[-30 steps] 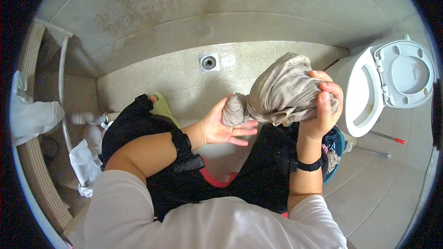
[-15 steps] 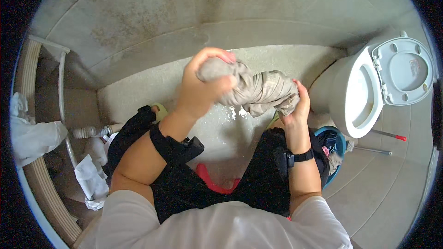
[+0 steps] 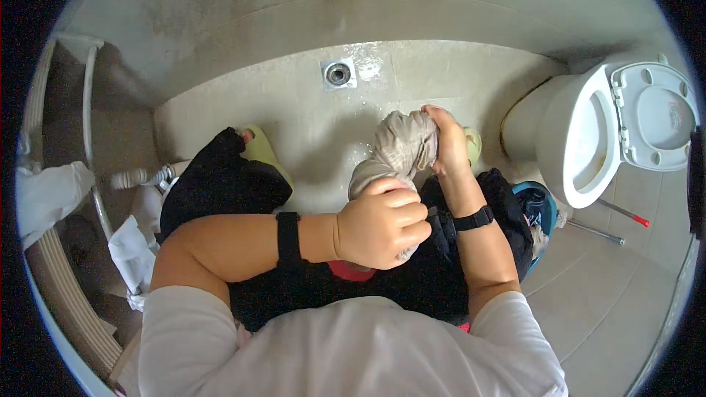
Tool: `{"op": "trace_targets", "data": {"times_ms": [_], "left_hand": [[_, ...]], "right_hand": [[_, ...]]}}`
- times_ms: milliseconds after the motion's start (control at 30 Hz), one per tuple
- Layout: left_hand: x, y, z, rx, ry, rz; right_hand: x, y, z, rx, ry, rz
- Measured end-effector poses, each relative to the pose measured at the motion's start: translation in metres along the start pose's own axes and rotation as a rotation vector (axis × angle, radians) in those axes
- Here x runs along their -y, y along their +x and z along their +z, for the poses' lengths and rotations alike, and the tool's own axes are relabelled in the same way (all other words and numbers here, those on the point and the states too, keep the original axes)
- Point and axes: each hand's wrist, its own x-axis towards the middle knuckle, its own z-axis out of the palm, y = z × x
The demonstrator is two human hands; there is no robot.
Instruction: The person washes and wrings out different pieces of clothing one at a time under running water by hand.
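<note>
I see the fingers of the left hand point(image 3: 382, 222) curled tight into a fist around the near end of a twisted grey cloth point(image 3: 397, 156), knuckles up, with a dark band on the wrist behind it. The right hand point(image 3: 445, 143) is clamped around the far end of the same cloth, fingers wrapped over the bunched fabric — the roll runs from one fist to the other, held up above the wet floor point(image 3: 309, 121) between the knees. A black watch point(image 3: 472, 218) sits on the right wrist. Farther out, a square floor drain point(image 3: 338, 73) lies beyond the cloth, with damp patches beside it. A pale green slipper point(image 3: 259, 148) shows on the left past dark trousers, another just right of the right hand. To the right stands a white toilet point(image 3: 588, 140) with its lid up, and near its base a blue bucket point(image 3: 540, 209). On the far left — a white hose point(image 3: 90, 114) and crumpled white cloths point(image 3: 45, 195).
</note>
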Motion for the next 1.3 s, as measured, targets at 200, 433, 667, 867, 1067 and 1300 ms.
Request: {"op": "trace_targets", "data": {"times_ms": [200, 433, 667, 867, 1067, 1300], "left_hand": [[-0.006, -0.021, 0.026, 0.077, 0.131, 0.053], [-0.004, -0.036, 0.045, 0.062, 0.138, 0.091], [0.004, -0.05, 0.059, 0.134, 0.14, 0.125], [0.023, -0.064, 0.062, 0.28, 0.146, 0.174], [0.037, -0.046, 0.036, 0.299, 0.165, 0.216], [0.013, -0.029, -0.005, 0.068, 0.245, 0.231]], "right_hand": [[-0.011, -0.005, 0.006, 0.011, -0.1, -0.094], [-0.013, -0.011, 0.01, 0.001, -0.187, -0.09], [-0.022, -0.011, 0.01, -0.014, -0.208, -0.085], [-0.032, -0.009, 0.009, 0.0, -0.22, -0.09], [-0.018, -0.004, -0.02, -0.034, 0.112, 0.121], [0.034, -0.063, -0.009, 0.129, -0.093, 0.324]]}}
